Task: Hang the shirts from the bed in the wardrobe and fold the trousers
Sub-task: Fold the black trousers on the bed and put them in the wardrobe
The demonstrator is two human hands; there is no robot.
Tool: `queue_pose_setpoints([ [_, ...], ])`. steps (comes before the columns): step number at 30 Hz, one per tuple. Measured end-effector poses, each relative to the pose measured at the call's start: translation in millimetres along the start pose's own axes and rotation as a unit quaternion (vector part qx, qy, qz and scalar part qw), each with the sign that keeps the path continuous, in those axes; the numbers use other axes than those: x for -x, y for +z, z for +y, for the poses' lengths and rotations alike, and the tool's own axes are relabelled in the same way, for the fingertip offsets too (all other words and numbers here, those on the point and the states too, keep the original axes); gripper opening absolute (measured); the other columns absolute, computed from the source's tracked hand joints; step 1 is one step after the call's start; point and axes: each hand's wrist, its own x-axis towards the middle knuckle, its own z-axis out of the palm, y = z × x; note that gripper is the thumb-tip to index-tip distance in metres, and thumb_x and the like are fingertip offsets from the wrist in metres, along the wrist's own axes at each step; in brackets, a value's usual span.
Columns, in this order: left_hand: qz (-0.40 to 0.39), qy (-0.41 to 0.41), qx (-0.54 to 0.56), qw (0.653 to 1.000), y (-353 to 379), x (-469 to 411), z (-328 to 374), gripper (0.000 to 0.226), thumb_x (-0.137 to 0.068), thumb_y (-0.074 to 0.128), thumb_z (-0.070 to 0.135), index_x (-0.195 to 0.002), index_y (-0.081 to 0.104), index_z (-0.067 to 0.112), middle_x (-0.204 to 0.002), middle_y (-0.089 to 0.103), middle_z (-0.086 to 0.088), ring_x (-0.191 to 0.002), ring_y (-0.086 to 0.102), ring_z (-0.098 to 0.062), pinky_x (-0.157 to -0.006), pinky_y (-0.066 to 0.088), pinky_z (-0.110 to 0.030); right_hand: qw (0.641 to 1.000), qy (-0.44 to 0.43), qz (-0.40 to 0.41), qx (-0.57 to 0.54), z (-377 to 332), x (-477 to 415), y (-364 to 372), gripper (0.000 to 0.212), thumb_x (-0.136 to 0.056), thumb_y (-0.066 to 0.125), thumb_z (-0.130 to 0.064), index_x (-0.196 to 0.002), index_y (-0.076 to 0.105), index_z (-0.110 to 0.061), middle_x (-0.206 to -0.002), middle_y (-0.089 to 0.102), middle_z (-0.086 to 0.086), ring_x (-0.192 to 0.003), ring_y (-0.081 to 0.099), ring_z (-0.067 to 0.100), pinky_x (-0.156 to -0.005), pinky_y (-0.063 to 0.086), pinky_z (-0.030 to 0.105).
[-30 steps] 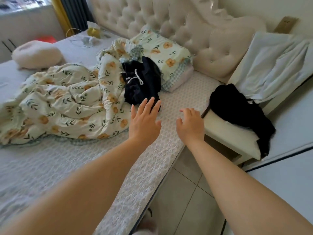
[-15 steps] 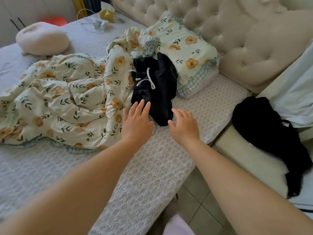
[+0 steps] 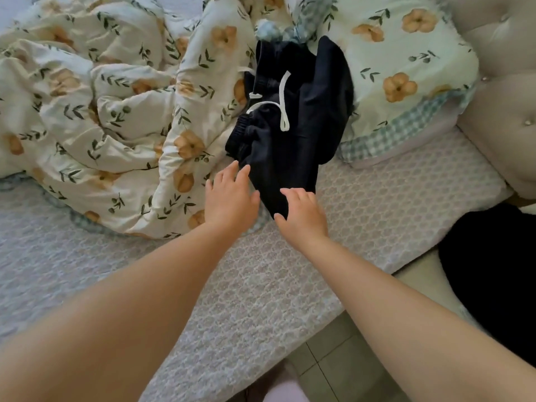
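View from a head-worn camera, looking down along two bare forearms reaching over a bed point(image 3: 377, 204) covered in a pale patterned sheet. A crumpled pair of dark trousers point(image 3: 293, 134) with a white drawstring point(image 3: 282, 103) lies near the head of the bed, partly on a floral quilt point(image 3: 116, 111) to the left and partly against a floral pillow point(image 3: 406, 68) to the right. The heap runs lengthwise away from the viewer: the elastic waistband sits towards its left side around the middle, and a narrow end of fabric points down towards the hands (how the legs lie inside the bundle cannot be told).

The left hand point(image 3: 230, 200) is flat, fingers loosely spread, fingertips at the trousers' lower left edge. The right hand point(image 3: 301, 214) is also empty, fingers slightly curled and apart, resting over the lowest tip of the cloth; neither hand grips anything.

This looks like the start of the trouser step: taking hold of the garment. The next move probably calls for pinching the fabric with both hands and lifting it clear of the quilt so it can be shaken out and laid flat for folding. A second dark garment point(image 3: 493, 271) lies on a surface beside the bed at lower right
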Motion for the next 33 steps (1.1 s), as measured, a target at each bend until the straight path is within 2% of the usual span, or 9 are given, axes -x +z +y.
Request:
queue_pose_setpoints([
  [8, -0.035, -0.053, 0.128, 0.990, 62, -56, -10, 0.059, -0.098, 0.041, 0.036, -0.150, 0.022, 0.017, -0.154, 0.026, 0.000, -0.139, 0.026, -0.017, -0.108, 0.030, -0.035, 0.995, 0.065, 0.036, 0.064, 4, -76, 64, 0.095, -0.081, 0.065, -0.048, -0.149, 0.010, -0.012, -0.144, 0.037, 0.004, -0.131, 0.035, 0.021, -0.102, 0.033, 0.038],
  [11, -0.045, -0.037, 0.108, 0.992, 75, -63, -19, 0.060, -0.099, 0.039, 0.040, -0.150, 0.020, 0.015, -0.155, 0.025, -0.001, -0.140, 0.025, -0.018, -0.109, 0.028, -0.034, 0.992, 0.069, 0.048, 0.099, 10, -97, 70, 0.058, -0.088, 0.059, -0.027, -0.139, 0.034, -0.013, -0.126, 0.055, 0.004, -0.118, 0.046, 0.023, -0.093, 0.036, 0.036],
  [13, -0.057, -0.047, 0.121, 0.990, 80, -65, -22, 0.062, -0.099, 0.038, 0.043, -0.150, 0.020, 0.015, -0.155, 0.025, -0.002, -0.141, 0.024, -0.018, -0.109, 0.027, -0.034, 0.992, 0.043, 0.043, 0.112, 13, -103, 67, 0.021, -0.091, 0.052, -0.017, -0.111, 0.054, -0.013, -0.108, 0.063, 0.004, -0.107, 0.050, 0.024, -0.086, 0.035, 0.034],
  [15, -0.065, -0.089, 0.170, 0.979, 82, -68, -24, 0.065, -0.097, 0.038, 0.047, -0.150, 0.021, 0.014, -0.154, 0.027, -0.004, -0.140, 0.027, -0.020, -0.111, 0.027, -0.036, 0.996, 0.029, 0.032, 0.079, 16, -101, 64, 0.007, -0.091, 0.050, -0.014, -0.085, 0.053, -0.014, -0.095, 0.062, 0.004, -0.100, 0.051, 0.025, -0.081, 0.034, 0.033],
  [18, -0.088, -0.222, 0.343, 0.908, 81, -77, -22, 0.069, -0.094, 0.038, 0.056, -0.148, 0.027, 0.015, -0.149, 0.037, -0.006, -0.135, 0.037, -0.024, -0.111, 0.031, -0.043, 0.996, 0.061, 0.006, -0.061, 16, -86, 61, 0.022, -0.091, 0.052, -0.014, -0.070, 0.044, -0.012, -0.082, 0.058, 0.006, -0.091, 0.055, 0.029, -0.076, 0.036, 0.034],
  [21, -0.108, -0.325, 0.507, 0.791, 80, -74, -18, 0.065, -0.092, 0.042, 0.060, -0.137, 0.043, 0.013, -0.119, 0.056, 0.003, -0.111, 0.053, -0.018, -0.100, 0.044, -0.042, 0.973, 0.098, 0.007, -0.210, 12, -65, 61, 0.019, -0.092, 0.052, -0.016, -0.101, 0.061, -0.001, -0.099, 0.065, 0.013, -0.095, 0.058, 0.030, -0.079, 0.045, 0.036],
  [27, -0.126, -0.331, 0.681, 0.641, 73, -64, -13, 0.066, -0.087, 0.050, 0.061, -0.131, 0.049, 0.012, -0.128, 0.059, -0.003, -0.112, 0.060, -0.017, -0.094, 0.049, -0.037, 0.937, 0.097, 0.018, -0.335, -2, -27, 53, 0.018, -0.091, 0.055, -0.014, -0.074, 0.051, -0.009, -0.068, 0.053, -0.002, -0.061, 0.047, 0.010, -0.053, 0.036, 0.021],
  [30, -0.122, -0.331, 0.719, 0.598, 61, -65, -3, 0.058, -0.082, 0.054, 0.064, -0.113, 0.058, 0.015, -0.109, 0.069, -0.005, -0.099, 0.066, -0.020, -0.087, 0.054, -0.037, 0.936, 0.077, 0.005, -0.345, -4, -8, 49, 0.014, -0.090, 0.055, -0.014, -0.078, 0.056, -0.007, -0.070, 0.057, -0.001, -0.065, 0.051, 0.010, -0.053, 0.038, 0.016],
  [33, -0.109, -0.348, 0.728, 0.581, 48, -67, 0, 0.078, -0.075, 0.058, 0.069, -0.128, 0.054, 0.013, -0.123, 0.063, -0.010, -0.110, 0.061, -0.028, -0.100, 0.047, -0.045, 0.929, 0.066, -0.005, -0.363, -2, 7, 45, 0.021, -0.089, 0.056, -0.012, -0.068, 0.051, -0.013, -0.060, 0.049, -0.007, -0.056, 0.043, 0.007, -0.048, 0.031, 0.012],
])
